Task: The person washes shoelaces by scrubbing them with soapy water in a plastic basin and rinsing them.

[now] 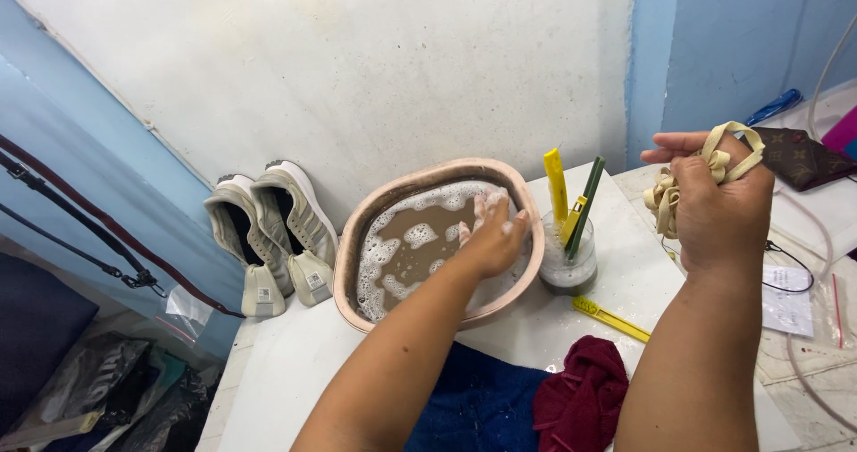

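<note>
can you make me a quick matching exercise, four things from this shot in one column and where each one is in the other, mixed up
Things:
1. left hand
2. shoelaces
3. pair of sneakers
4. dark red cloth

Places:
A. leaning on the wall, left of the basin
B. on the table's near edge, beside a blue cloth
C. in the foamy water of the basin
D. bunched in the raised right hand

Pairs: 1-C, 2-D, 3-A, 4-B
</note>
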